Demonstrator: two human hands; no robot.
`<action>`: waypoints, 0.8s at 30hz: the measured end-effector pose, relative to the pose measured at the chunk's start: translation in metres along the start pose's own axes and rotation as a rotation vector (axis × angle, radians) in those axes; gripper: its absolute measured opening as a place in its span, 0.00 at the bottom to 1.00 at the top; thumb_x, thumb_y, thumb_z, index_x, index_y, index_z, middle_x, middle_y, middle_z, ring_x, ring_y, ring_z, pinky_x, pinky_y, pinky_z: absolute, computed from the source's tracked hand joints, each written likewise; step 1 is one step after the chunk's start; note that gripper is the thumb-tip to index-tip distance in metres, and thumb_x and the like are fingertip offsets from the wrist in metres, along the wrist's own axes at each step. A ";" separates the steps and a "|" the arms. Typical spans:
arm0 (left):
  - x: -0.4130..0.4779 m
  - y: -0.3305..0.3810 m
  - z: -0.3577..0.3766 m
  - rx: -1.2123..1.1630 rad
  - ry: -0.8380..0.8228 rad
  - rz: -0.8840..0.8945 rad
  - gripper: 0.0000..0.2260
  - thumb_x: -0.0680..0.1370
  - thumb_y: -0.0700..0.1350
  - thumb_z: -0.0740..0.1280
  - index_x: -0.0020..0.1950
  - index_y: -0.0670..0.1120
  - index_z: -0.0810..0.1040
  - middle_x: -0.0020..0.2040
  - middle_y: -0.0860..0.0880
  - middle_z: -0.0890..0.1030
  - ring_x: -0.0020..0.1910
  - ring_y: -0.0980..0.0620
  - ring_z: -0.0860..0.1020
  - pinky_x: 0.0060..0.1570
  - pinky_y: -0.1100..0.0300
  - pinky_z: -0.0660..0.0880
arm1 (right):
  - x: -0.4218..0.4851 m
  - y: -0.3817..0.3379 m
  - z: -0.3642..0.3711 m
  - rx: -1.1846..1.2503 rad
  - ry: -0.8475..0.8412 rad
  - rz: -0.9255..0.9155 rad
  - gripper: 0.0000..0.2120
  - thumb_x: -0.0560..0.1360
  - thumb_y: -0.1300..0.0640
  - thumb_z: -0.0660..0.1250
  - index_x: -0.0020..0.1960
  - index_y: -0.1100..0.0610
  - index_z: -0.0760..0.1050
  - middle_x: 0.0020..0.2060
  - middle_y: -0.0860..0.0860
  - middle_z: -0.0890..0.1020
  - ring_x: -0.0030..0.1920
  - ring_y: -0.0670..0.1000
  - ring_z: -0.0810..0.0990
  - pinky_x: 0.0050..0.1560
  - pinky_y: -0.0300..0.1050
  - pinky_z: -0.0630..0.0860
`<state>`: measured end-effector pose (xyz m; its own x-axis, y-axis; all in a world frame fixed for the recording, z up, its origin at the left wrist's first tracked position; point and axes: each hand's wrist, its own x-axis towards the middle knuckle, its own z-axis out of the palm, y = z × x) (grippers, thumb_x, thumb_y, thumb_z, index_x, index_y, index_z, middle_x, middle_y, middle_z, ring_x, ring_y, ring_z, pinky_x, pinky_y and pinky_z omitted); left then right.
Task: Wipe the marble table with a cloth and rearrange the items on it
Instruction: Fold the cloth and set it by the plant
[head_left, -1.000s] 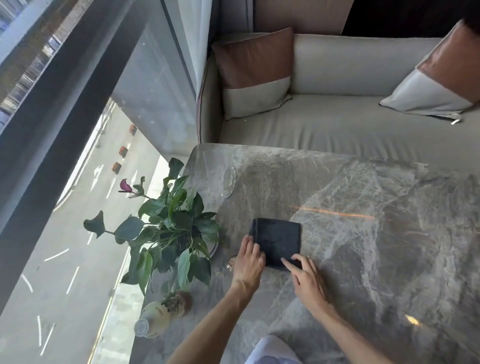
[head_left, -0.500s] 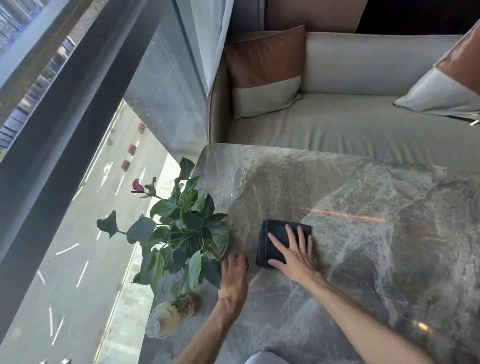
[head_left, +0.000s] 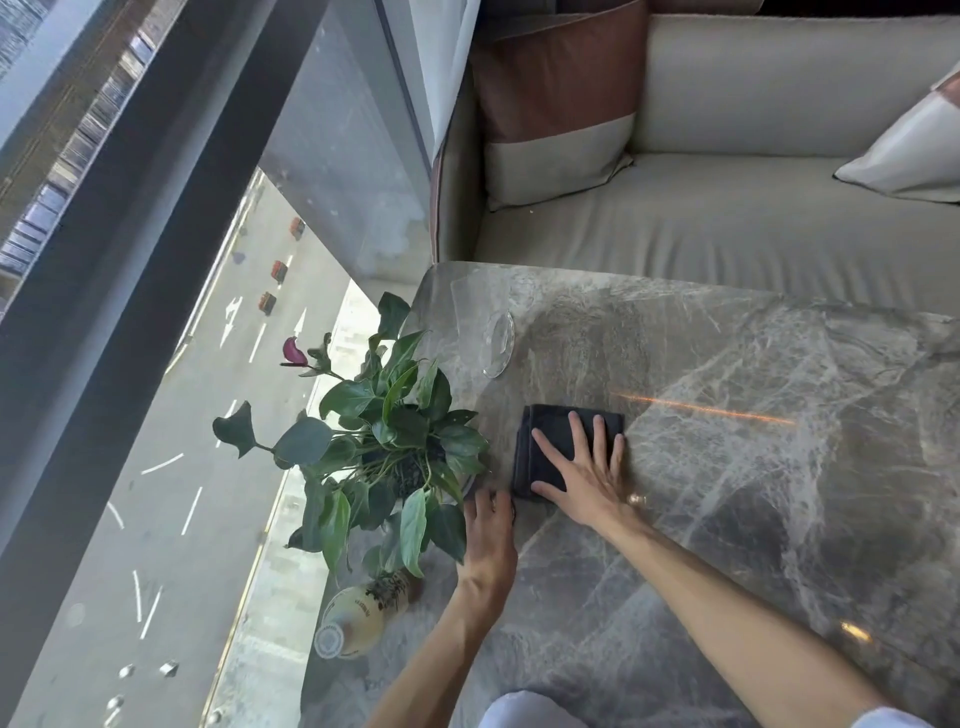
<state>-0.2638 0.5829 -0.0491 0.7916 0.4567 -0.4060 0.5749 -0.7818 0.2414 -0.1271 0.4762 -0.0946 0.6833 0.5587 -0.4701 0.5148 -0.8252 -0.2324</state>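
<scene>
Our right hand (head_left: 582, 483) lies flat on the folded dark cloth (head_left: 525, 462), fingers (head_left: 576, 431) straight and spread, pressing it to the marble desk (head_left: 727, 467) just beside the potted plant (head_left: 395, 441). Our left hand (head_left: 488, 540) reaches the pot's base under the leaves; we cannot tell whether its fingers grip it. The plant stands close to the desk's window-side edge, so a careless shove could tip it or knock the bottle (head_left: 358, 618) beside it. A clear glass dish (head_left: 497, 343) sits beyond the cloth, hard to spot against the marble, and a forward wipe might strike it.
</scene>
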 end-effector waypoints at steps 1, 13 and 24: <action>-0.002 0.001 0.000 -0.015 -0.003 0.006 0.22 0.65 0.34 0.73 0.55 0.45 0.74 0.51 0.43 0.78 0.49 0.41 0.78 0.45 0.51 0.79 | -0.001 0.000 0.001 0.004 0.005 0.005 0.38 0.73 0.31 0.59 0.75 0.33 0.42 0.78 0.56 0.39 0.75 0.65 0.33 0.72 0.70 0.36; -0.014 -0.002 -0.007 -0.026 -0.111 -0.002 0.25 0.72 0.33 0.64 0.67 0.47 0.65 0.62 0.43 0.70 0.61 0.40 0.69 0.59 0.47 0.73 | -0.004 -0.004 -0.008 -0.016 -0.036 0.010 0.38 0.72 0.31 0.58 0.75 0.34 0.41 0.78 0.55 0.40 0.76 0.66 0.35 0.72 0.69 0.35; -0.037 0.103 -0.018 0.204 0.182 0.299 0.10 0.72 0.45 0.67 0.50 0.43 0.75 0.53 0.40 0.77 0.67 0.36 0.70 0.68 0.44 0.67 | -0.142 0.101 -0.048 0.478 0.598 0.194 0.04 0.75 0.53 0.69 0.47 0.53 0.80 0.42 0.48 0.85 0.44 0.51 0.82 0.46 0.43 0.74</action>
<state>-0.2300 0.4931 0.0069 0.9520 0.2493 -0.1776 0.2749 -0.9516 0.1377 -0.1475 0.3172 -0.0102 0.9704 0.2392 -0.0335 0.1723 -0.7828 -0.5979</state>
